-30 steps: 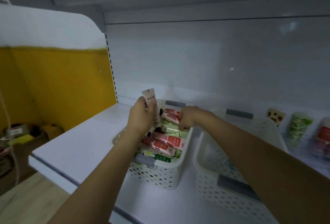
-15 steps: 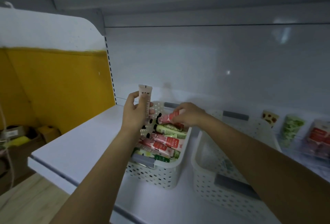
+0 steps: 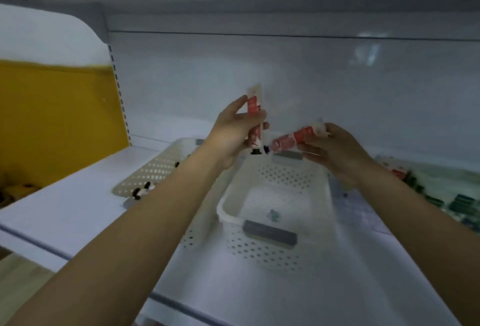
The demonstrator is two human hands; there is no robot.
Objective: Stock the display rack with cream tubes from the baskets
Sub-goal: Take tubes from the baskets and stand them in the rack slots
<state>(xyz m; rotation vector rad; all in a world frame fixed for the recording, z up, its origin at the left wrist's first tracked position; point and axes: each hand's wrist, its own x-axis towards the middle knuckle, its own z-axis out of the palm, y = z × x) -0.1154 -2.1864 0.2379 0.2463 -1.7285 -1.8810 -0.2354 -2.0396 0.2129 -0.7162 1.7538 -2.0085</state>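
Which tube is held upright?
The left tube, in the left hand, cap down; the right tube, in the right hand, slants nearly level.

White shelf [image 3: 65, 211], dark seam along front edge. Two white perforated baskets stand side by side near the middle; whether they touch, cannot tell. Left basket [image 3: 155, 172] partly hidden, angled, small dark-capped items at near rim. Right basket [image 3: 275, 247] sits square to front, grey handle strips on near and far walls. Blurred green and red packages [image 3: 441, 190] at far right, near right basket.
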